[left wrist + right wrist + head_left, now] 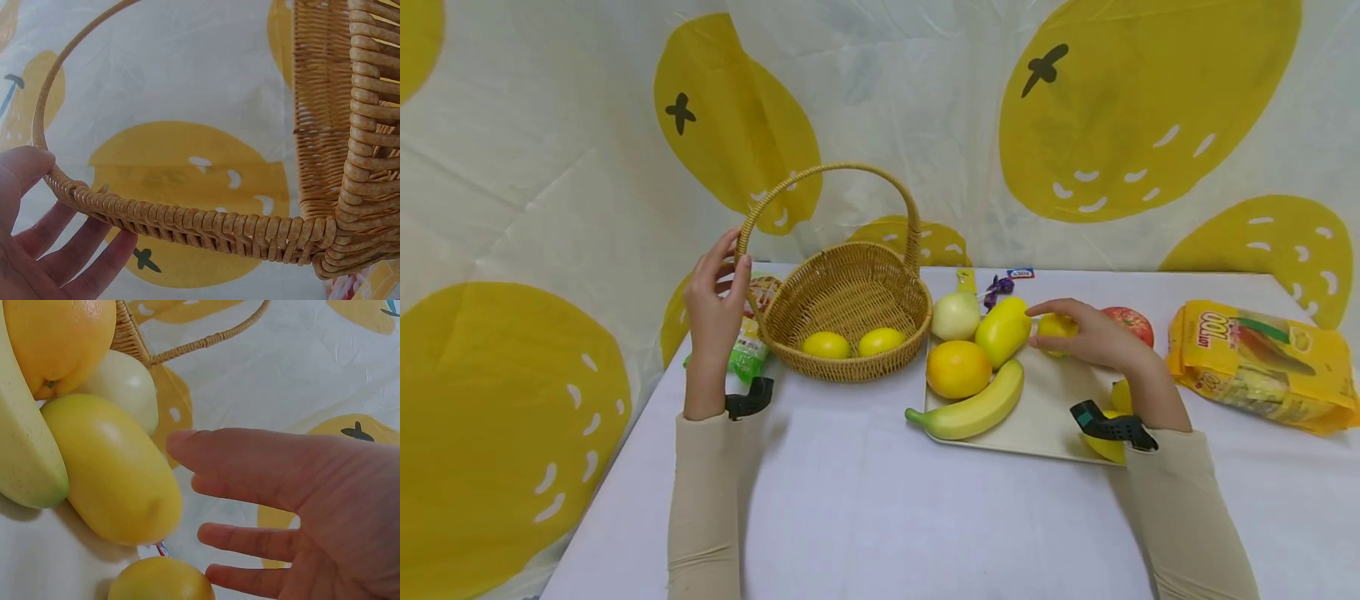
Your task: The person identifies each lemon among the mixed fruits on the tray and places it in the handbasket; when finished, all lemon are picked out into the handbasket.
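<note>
My left hand (713, 292) holds the side of the wicker basket's arched handle, thumb on one side and fingers on the other in the left wrist view. The round wicker basket (850, 367) stands on the table with two lemons (826, 345) inside. Over the tray (1037, 417), my right hand (1093, 335) reaches with extended fingers and grips nothing. Its fingertips are near a yellow mango (1002, 332) and another yellow fruit (1054, 327), partly hidden by the hand. A banana (973, 408), an orange (958, 369) and a pale round fruit (955, 315) sit beside the mango.
More yellow fruit (1105, 446) lies under my right wrist, with a red fruit (1129, 323) behind the hand. A yellow snack bag (1262, 367) is at the right. A green package (749, 354) lies left of the basket; small wrapped sweets (998, 289) lie behind the tray.
</note>
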Available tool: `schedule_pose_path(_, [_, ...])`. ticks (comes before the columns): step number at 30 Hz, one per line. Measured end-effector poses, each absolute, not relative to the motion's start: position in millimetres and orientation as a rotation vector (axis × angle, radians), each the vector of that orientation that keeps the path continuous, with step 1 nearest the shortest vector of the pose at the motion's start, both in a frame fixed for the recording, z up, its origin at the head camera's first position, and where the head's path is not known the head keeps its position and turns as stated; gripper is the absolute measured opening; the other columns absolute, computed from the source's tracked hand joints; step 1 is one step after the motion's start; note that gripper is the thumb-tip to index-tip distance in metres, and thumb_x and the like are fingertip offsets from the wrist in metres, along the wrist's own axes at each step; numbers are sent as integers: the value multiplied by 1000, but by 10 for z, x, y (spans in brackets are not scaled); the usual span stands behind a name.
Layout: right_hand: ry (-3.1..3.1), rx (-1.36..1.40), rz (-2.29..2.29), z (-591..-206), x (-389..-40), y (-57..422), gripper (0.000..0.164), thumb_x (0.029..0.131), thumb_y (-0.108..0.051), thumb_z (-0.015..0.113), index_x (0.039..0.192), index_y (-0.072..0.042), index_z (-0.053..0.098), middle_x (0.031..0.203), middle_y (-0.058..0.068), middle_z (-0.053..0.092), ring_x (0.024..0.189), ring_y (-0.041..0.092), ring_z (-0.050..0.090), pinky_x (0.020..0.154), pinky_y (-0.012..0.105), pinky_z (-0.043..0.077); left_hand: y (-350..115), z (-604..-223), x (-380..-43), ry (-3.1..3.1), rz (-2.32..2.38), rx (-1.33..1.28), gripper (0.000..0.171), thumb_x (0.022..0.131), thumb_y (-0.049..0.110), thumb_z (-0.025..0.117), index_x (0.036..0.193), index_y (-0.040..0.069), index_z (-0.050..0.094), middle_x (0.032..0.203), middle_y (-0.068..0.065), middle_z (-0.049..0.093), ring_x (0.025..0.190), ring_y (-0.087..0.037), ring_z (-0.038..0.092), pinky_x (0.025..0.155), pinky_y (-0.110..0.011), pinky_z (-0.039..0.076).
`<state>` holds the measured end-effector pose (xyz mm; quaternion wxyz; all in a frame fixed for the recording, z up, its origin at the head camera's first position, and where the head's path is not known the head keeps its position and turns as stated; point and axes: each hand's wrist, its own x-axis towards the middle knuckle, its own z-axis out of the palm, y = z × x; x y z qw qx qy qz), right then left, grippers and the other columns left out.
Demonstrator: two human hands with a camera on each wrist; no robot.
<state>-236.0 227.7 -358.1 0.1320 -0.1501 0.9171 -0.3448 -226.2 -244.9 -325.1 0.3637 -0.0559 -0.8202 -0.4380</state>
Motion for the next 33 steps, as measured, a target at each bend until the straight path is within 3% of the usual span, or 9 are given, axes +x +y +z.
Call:
schedule_pose_path(6, [2659, -489, -955, -3615, -2359, 2328, 58, 93, -40, 64, 136, -5, 52, 146, 26, 37, 136, 46, 28, 110, 68, 21, -2452, -3254, -2270, -2102, -1145, -147, 38, 98, 23, 61, 136, 25, 60, 119, -9, 64, 100, -22, 65, 80, -12, 50])
schedule_pose_path(16, [2645, -504, -935, -3639, -2356, 2403, 57, 92, -37, 67, 135, -4, 53, 141, 27, 43, 124, 46, 39, 101, 66, 35, -2442, -3260, -2270, -2111, -1128, -144, 39, 98, 26, 60, 137, 27, 58, 120, -9, 64, 101, -21, 65, 81, -13, 50])
schedule_pose_path(23, [2608, -569, -942, -3668, -2342, 2452, 49, 86, -24, 75, 130, -7, 60, 134, 20, 53, 115, 35, 49, 95, 53, 47, -2432, -3249, -2264, -2109, -1117, -149, 39, 98, 24, 60, 137, 26, 58, 119, -11, 64, 100, -23, 66, 81, -13, 50])
schedule_pose_path(28, [2578, -654, -943, -3691, -2360, 2462, 42, 85, -17, 76, 125, -6, 64, 132, 20, 55, 113, 33, 48, 93, 53, 47, -2428, -3241, -2254, -2116, -1124, -139, 40, 98, 25, 60, 137, 26, 58, 119, -11, 63, 100, -22, 66, 83, -17, 52])
schedule_pose_path(33, [2536, -574, -895, -3686, -2351, 2462, 41, 84, -24, 77, 122, -12, 66, 129, 16, 55, 112, 33, 47, 91, 53, 47, -2430, -3240, -2247, -2124, -1131, -128, 40, 98, 25, 60, 138, 27, 58, 120, -10, 63, 101, -22, 65, 84, -20, 53])
